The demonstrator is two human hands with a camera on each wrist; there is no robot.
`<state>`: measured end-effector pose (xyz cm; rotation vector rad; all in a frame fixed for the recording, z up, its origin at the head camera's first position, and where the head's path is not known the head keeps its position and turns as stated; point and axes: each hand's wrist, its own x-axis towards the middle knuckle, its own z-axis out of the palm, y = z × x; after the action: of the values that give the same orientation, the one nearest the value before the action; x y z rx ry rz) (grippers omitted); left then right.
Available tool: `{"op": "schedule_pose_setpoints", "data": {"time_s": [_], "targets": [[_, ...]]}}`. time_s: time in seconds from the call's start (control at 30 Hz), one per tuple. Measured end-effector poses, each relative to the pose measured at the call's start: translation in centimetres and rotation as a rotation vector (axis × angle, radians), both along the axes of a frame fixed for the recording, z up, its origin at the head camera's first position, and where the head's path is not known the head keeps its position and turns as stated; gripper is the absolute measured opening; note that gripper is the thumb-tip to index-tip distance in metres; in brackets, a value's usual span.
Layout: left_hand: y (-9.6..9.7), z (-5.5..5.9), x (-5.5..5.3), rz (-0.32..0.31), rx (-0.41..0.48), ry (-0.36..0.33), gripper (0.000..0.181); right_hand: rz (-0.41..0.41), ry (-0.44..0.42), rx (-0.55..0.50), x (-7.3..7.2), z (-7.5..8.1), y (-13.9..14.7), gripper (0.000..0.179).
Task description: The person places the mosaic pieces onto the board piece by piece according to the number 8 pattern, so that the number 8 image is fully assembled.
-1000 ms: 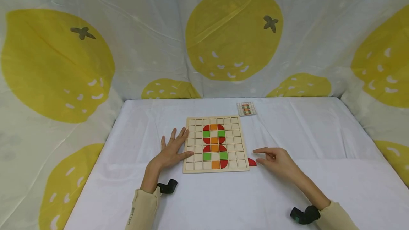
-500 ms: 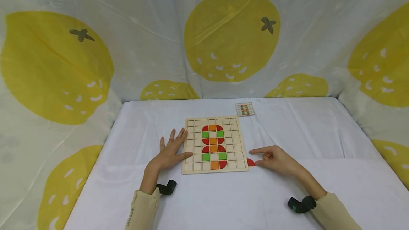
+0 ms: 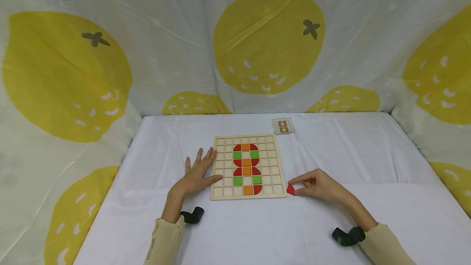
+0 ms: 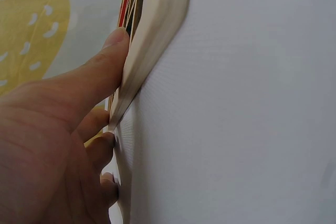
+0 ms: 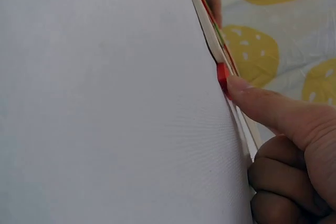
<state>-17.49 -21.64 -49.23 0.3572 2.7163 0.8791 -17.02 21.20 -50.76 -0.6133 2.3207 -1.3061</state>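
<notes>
A square wooden grid board (image 3: 222,191) lies on the table, with red quarter-round, orange and green square tiles set in its middle columns in a figure-eight shape. My left hand (image 3: 196,177) rests spread on the board's left edge, its thumb (image 4: 100,72) on the top face in the left wrist view. Just off the board's lower right edge, my right hand (image 3: 316,185) pinches a red quarter-round tile (image 3: 290,189) between thumb and index finger. That red tile (image 5: 222,74) also shows at the thumb tip in the right wrist view; the other fingers are curled.
A small pattern card (image 3: 283,126) with a similar coloured design lies behind the board's upper right corner. White cloth (image 3: 235,232) covers the table. A lemon-print curtain (image 3: 176,52) hangs at the back and sides.
The red quarter-round tile lay flat beside the board earlier; now it is tilted between my right thumb and index finger, which have closed on it. My left hand has not moved.
</notes>
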Motion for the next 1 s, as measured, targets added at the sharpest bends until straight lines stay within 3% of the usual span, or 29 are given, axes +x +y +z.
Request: {"op": "schedule_pose_setpoints", "data": {"time_s": [0.17, 0.33, 0.47, 0.8, 1.0], "targets": [[0.04, 0.04, 0.04, 0.001, -0.002, -0.002, 0.093, -0.03, -0.009, 0.006, 0.32, -0.15, -0.02, 0.032], [-0.01, -0.04, 0.08, 0.004, -0.004, 0.0, 0.093, -0.006, -0.014, 0.003, 0.36, -0.13, -0.11, 0.032], [-0.02, -0.1, 0.09, 0.004, -0.002, -0.002, 0.093, -0.025, 0.032, 0.013, 0.42, -0.31, -0.09, 0.028], [-0.04, -0.07, -0.01, 0.004, 0.007, 0.001, 0.093, -0.209, 0.124, 0.055, 0.57, -0.4, -0.25, 0.018], [-0.06, -0.05, -0.03, -0.001, 0.003, -0.004, 0.093, -0.172, 0.1, 0.059, 0.63, -0.27, -0.27, 0.024]]}}
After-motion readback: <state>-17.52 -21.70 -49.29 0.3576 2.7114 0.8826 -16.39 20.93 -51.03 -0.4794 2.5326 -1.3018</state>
